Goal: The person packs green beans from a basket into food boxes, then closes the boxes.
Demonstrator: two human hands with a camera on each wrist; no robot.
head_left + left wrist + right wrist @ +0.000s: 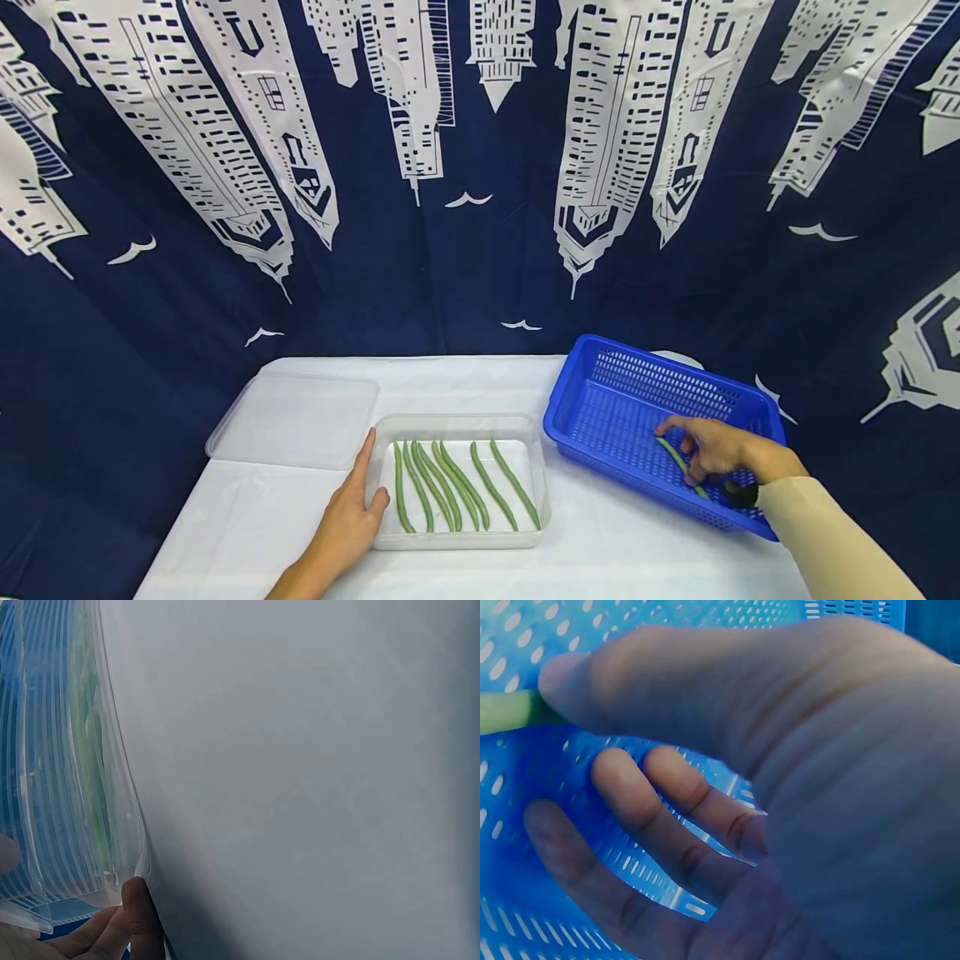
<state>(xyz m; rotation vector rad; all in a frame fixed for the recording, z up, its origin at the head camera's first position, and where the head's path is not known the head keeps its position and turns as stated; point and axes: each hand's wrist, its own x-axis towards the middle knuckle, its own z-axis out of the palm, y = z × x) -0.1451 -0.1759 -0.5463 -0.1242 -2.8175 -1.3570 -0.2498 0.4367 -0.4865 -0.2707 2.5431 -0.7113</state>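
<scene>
My left hand (348, 512) rests at the left side of a clear plastic container (457, 540), its index finger stretched along the wall and the thumb by the rim. Several green beans (442, 483) lie lengthwise side by side inside. In the left wrist view, fingertips (141, 900) touch the container's corner (124, 855). My right hand (712, 450) reaches into a blue plastic basket (600, 417). There its thumb and index finger, spread apart, touch a green bean (672, 451). The right wrist view shows the thumb (562, 682) over one part of this bean (510, 712).
A clear lid (296, 421) lies flat at the back left of the white-covered table (247, 517). Behind the table hangs a dark blue cloth (420, 283) printed with white buildings. The basket's raised rim surrounds my right hand.
</scene>
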